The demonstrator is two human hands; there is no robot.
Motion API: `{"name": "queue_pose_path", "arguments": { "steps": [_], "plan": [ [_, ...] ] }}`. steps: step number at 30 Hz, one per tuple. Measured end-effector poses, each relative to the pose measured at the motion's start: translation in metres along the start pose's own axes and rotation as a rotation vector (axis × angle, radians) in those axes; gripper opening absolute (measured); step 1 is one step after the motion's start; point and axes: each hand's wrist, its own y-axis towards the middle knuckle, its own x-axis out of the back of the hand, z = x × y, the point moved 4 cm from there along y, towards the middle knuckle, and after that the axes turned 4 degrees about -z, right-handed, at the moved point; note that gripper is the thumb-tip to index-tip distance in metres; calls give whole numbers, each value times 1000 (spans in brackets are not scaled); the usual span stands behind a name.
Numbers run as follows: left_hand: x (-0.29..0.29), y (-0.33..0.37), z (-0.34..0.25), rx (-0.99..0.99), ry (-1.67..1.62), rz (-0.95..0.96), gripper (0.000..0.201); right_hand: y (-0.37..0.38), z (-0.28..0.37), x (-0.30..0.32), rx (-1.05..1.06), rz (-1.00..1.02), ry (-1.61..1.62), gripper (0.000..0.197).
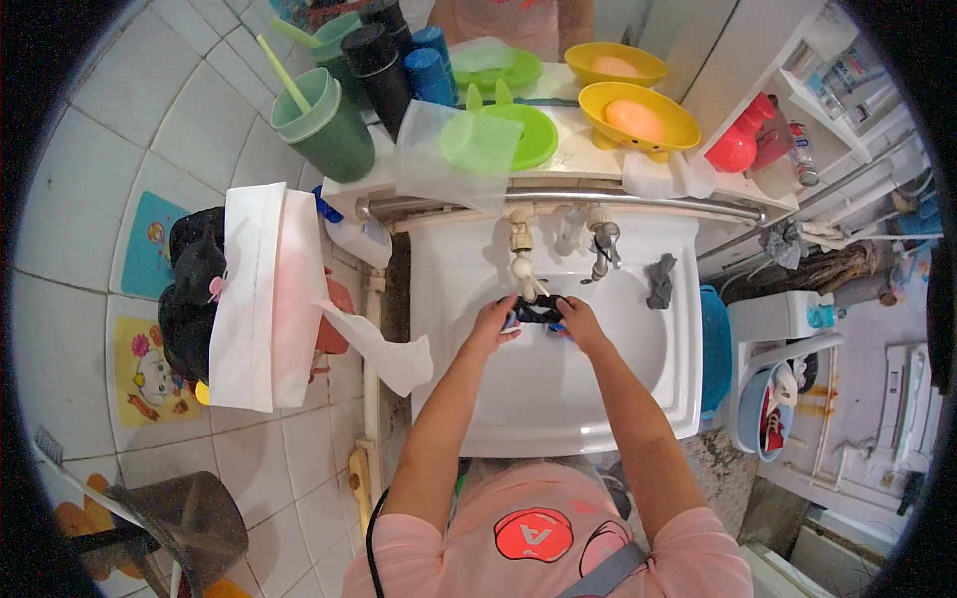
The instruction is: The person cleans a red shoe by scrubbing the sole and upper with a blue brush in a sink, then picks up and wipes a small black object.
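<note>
Both my hands are over the white washbasin [638, 435], just below the left tap [521, 239]. Between them they hold a small dark cloth-like piece [539, 310], black with bits of blue; its exact kind does not show. My left hand [490, 325] grips its left end and my right hand [580, 321] its right end, fingers curled underneath and partly hidden. I cannot tell whether water is running. A second, grey metal tap [604, 244] stands to the right. Beyond it a crumpled dark grey cloth [660, 281] lies on the basin's right side.
Behind the basin a shelf carries a green cup [321, 125], a black bottle [377, 75], a green dish [528, 135] and a yellow soap dish [683, 125] with orange soap. White tissue [394, 354] hangs at the left. A blue tub [715, 349] stands right of the basin.
</note>
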Motion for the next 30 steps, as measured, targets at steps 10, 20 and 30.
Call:
{"name": "queue_pose_path", "arguments": {
  "steps": [10, 20, 30],
  "plan": [
    [-30, 13, 23, -189, 233, -110, 25, -12, -1, -40, 907, -294, -325, 18],
    [-15, 12, 10, -107, 170, -96, 22, 7, -28, -20, 144, -376, 6, 21],
    [-15, 27, 13, -275, -267, 191, 19, -11, -7, -48, 244, 169, 165, 11]
  ]
}}
